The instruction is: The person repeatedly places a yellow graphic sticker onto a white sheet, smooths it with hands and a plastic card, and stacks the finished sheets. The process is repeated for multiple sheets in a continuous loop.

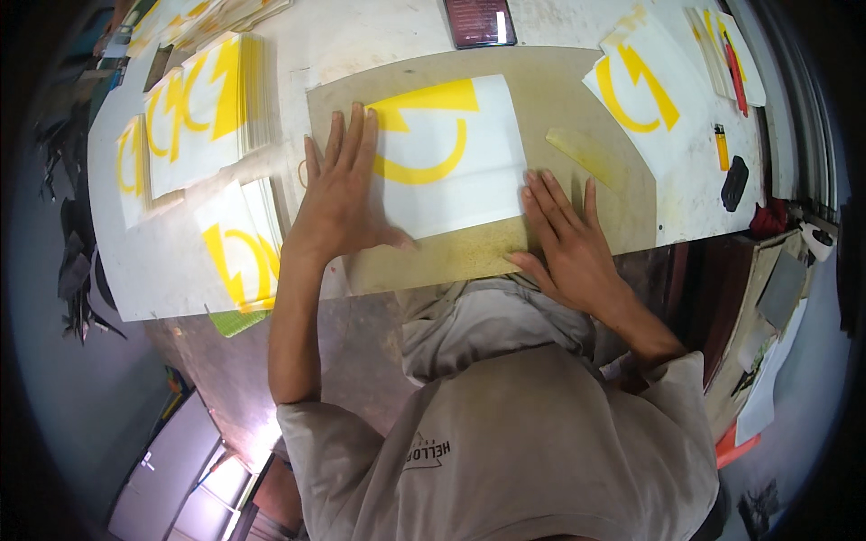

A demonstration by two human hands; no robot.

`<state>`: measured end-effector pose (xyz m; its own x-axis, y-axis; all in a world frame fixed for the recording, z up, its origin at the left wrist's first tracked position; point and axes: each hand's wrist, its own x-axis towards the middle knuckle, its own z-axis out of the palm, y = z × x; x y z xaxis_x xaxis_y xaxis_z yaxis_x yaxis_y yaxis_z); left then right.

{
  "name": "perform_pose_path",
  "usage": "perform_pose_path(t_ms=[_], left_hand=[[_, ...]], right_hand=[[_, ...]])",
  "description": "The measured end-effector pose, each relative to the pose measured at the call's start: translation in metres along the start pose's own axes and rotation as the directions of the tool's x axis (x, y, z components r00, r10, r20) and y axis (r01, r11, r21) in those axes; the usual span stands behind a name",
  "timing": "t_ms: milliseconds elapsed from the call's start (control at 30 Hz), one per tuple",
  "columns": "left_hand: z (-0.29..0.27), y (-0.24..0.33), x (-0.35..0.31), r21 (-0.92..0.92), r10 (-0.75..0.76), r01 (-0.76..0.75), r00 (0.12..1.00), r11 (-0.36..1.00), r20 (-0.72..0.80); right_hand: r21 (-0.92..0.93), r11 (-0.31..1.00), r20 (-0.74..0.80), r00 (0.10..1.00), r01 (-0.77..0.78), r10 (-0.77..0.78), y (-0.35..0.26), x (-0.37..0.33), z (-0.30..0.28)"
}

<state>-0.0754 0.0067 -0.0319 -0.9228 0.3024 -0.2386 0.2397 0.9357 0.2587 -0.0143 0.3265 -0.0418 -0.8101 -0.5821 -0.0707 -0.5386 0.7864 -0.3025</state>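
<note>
Head view showed the left hand [341, 185] flat, fingers spread, pressing the left edge of a white sheet with a yellow cut-out shape [446, 153] lying on a brown board [568, 95]. Right hand [566, 242] lay flat, fingers extended, at the sheet's lower right corner, gripping nothing.

sheet [469, 171]: looks like paper or thin vinyl, white, smooth, slight sheen, flat yellow shape on it
board [577, 99] under the sheet: brown fibreboard by the look of it, matt, kinda dusty and scuffed
strip [585, 155] right of the sheet: thin, yellowish, see-through, plastic-looking
table [361, 41] around the board: white, worn, stained
lighter [721, 147] far right of the sheet: glossy yellow plastic
</note>
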Motion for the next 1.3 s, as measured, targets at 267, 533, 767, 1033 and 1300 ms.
perform_pose_path(t_ms=[267,533,767,1033,1300], left_hand=[[0.043,0.029,-0.028,-0.035,0.195,-0.229,0.892,0.973,-0.408],[0.065,0.06,-0.064,-0.042,0.146,-0.189,0.864,0.981,-0.483],[0.072,0.063,-0.071,-0.073,0.126,-0.181,0.872,0.981,-0.473],[0.075,0.063,-0.074,-0.074,0.124,-0.187,0.853,0.98,-0.508],[0.076,0.063,-0.075,-0.112,0.105,-0.184,0.861,0.977,-0.497]], right_hand=[[0.144,0.949,-0.242,0.94,0.281,-0.242,0.019,0.07,0.013],[0.178,0.933,-0.326,0.913,0.313,-0.244,-0.002,0.034,0.025],[0.209,0.941,-0.276,0.939,0.267,-0.205,-0.003,0.023,0.029],[0.208,0.943,-0.268,0.942,0.261,-0.201,-0.003,0.023,0.03],[0.216,0.943,-0.271,0.943,0.253,-0.191,-0.003,0.022,0.031]])
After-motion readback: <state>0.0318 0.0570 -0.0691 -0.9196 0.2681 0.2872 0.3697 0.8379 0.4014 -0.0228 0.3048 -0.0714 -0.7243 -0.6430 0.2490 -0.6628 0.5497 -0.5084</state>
